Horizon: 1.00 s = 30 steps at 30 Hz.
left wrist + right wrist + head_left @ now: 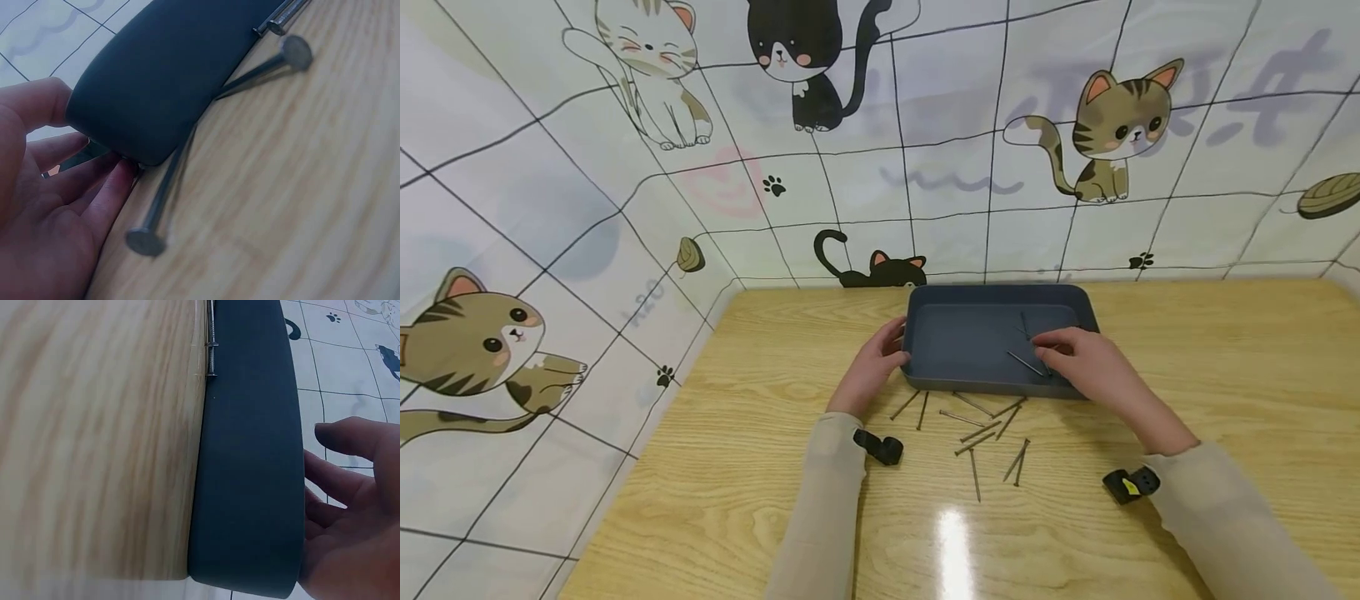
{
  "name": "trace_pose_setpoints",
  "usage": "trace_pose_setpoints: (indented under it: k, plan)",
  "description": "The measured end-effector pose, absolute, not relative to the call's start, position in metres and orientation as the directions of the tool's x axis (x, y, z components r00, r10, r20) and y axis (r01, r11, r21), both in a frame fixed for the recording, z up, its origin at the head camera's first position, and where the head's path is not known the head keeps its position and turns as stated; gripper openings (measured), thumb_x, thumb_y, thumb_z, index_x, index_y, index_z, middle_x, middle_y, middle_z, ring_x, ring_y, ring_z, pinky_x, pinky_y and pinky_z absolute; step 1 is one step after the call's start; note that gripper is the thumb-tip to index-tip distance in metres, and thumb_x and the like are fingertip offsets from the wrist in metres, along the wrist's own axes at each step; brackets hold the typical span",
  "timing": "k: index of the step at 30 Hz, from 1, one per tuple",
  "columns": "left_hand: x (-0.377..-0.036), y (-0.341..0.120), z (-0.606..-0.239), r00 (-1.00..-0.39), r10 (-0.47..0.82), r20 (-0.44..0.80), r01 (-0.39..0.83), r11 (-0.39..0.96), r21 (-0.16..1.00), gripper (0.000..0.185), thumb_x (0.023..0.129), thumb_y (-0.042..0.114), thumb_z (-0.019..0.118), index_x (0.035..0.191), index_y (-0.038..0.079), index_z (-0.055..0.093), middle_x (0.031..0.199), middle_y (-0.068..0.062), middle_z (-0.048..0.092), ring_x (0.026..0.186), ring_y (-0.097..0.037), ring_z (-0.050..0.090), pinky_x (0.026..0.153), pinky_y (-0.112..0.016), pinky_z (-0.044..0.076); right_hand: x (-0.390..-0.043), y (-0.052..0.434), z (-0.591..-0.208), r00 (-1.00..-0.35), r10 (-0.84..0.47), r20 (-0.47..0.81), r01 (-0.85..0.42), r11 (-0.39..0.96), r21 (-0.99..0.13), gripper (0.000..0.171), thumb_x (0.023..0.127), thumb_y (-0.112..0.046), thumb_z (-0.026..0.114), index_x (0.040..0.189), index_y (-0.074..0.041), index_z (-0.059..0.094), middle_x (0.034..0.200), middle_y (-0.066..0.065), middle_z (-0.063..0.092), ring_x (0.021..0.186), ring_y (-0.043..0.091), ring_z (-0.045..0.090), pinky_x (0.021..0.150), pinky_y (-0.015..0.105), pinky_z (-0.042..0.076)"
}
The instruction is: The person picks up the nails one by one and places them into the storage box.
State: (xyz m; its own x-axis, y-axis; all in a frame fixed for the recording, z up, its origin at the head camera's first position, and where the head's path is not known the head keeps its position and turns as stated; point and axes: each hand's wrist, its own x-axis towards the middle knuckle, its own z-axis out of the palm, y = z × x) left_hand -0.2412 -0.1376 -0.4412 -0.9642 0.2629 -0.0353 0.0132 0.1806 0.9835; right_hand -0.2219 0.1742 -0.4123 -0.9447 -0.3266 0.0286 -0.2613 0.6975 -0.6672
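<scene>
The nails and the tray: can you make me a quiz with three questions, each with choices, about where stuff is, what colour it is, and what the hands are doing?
1. Where are most nails?
A. On the table in front of the tray
B. On the wall
C. On a sleeve

2. What colour is the tray?
A. Red
B. Dark blue-grey
C. Yellow

3. What is the left hand doing?
A. Waving in the air
B. Lying flat on the table, far from the tray
C. Touching the tray's left end

Answers:
1. A, the head view shows them scattered on the wooden table near the tray's front edge, with only a few inside.
2. B, all views show a dark blue-grey tray.
3. C, its fingers meet the tray's corner, while the right hand reaches into the tray.
</scene>
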Motion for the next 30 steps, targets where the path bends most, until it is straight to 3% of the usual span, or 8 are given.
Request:
trace_pose_setpoints:
  k: [12,23,30]
  plan:
    - [-0.25,-0.138,-0.465,-0.976,0.213,-0.031,0.014,0.205,0.979,0.057,0.088,0.01,0.051,0.14,0.025,0.031,0.138,0.006,0.036,0.12,-0.008,0.039,0.095,-0.033,0.035,-0.227,0.169,-0.417,-0.917,-0.397,-0.034,-0.292,0.728,-0.62,0.046,0.092,-0.03,0.048,0.124,0.003,0.05,0.12,0.025,0.049,0.103,0.038,0.049,0.074,0.046,0.044]
    - [-0.251,-0.139,-0.467,-0.972,0.236,-0.013,0.033,0.187,0.982,0.058,0.089,0.008,0.05,0.141,0.022,0.029,0.14,0.002,0.033,0.123,-0.013,0.037,0.096,-0.036,0.034,-0.228,0.168,-0.418,-0.895,-0.439,-0.075,-0.307,0.73,-0.611,0.05,0.092,-0.031,0.046,0.124,0.007,0.048,0.12,0.027,0.047,0.107,0.042,0.045,0.079,0.05,0.042]
    - [-0.253,-0.139,-0.467,-0.972,0.236,-0.008,0.035,0.177,0.984,0.057,0.09,0.009,0.05,0.141,0.024,0.029,0.141,0.002,0.032,0.125,-0.015,0.035,0.098,-0.037,0.032,-0.232,0.167,-0.425,-0.898,-0.431,-0.085,-0.313,0.764,-0.564,0.049,0.091,-0.032,0.048,0.122,0.006,0.051,0.117,0.027,0.043,0.095,0.035,0.049,0.071,0.046,0.043]
